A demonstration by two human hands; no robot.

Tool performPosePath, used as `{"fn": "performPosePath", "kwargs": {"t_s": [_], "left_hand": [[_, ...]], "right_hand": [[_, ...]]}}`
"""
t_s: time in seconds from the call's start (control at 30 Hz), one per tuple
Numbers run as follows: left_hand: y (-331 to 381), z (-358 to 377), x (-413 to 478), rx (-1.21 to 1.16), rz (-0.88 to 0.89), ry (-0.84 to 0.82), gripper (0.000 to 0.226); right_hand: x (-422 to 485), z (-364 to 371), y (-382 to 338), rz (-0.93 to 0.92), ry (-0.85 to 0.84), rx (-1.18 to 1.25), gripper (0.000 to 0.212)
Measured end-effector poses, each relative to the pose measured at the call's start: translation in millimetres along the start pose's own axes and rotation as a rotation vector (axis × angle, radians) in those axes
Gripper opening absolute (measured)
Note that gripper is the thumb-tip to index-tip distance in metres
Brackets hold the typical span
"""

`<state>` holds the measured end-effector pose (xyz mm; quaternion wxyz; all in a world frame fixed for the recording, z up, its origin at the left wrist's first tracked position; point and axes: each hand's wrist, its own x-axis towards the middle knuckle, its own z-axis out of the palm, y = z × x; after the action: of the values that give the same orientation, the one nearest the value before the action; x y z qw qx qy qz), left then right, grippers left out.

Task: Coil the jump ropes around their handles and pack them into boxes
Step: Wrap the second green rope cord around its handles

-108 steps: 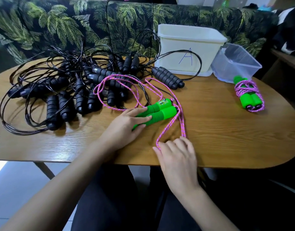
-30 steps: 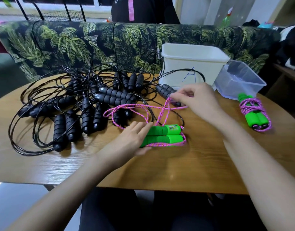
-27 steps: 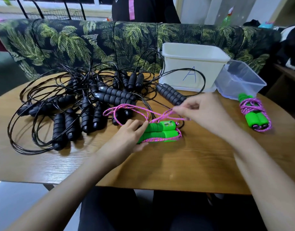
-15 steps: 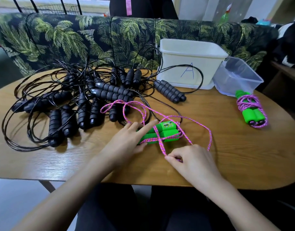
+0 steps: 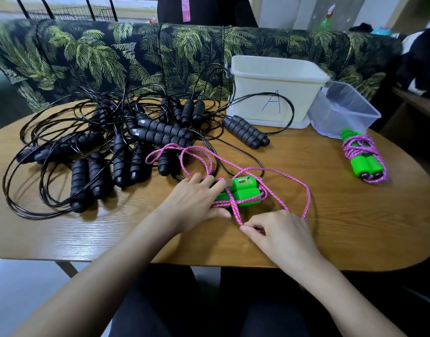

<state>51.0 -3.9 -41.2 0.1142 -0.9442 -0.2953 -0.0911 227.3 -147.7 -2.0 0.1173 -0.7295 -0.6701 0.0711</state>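
Two green handles (image 5: 243, 193) of a pink jump rope (image 5: 304, 190) lie side by side at the table's middle, with a few turns of rope around them. My left hand (image 5: 192, 203) rests on their left ends with straight fingers and holds them down. My right hand (image 5: 277, 232) pinches the pink rope just in front of the handles, near the table's front edge. Loose pink loops trail left toward the black ropes and right across the table. A white box marked A (image 5: 274, 91) and a clear box (image 5: 342, 110) stand at the back right.
A tangle of several black jump ropes (image 5: 116, 147) with ribbed black handles covers the left and back of the wooden table (image 5: 342, 227). A second green-handled rope (image 5: 363, 156), coiled in pink, lies at the right. A palm-print sofa (image 5: 136, 57) runs behind the table.
My right hand has carried the pink rope from behind the handles, over them, down to the front edge, laying another turn. My left hand has stayed pressed on the handles.
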Motion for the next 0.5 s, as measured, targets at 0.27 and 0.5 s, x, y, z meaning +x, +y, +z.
{"fn": "performPosePath", "kwargs": {"t_s": [0.27,0.5], "left_hand": [[1.8,6.8,-0.6,0.032,-0.004,0.082,0.074],[-22.4,-37.9,8.1,-0.026,-0.031,0.237,0.063]], "right_hand": [[-3.2,6.1,6.1,-0.061,0.056,0.012,0.028],[11.0,-7.6,32.9,-0.256,0.440,-0.241,0.054]]}}
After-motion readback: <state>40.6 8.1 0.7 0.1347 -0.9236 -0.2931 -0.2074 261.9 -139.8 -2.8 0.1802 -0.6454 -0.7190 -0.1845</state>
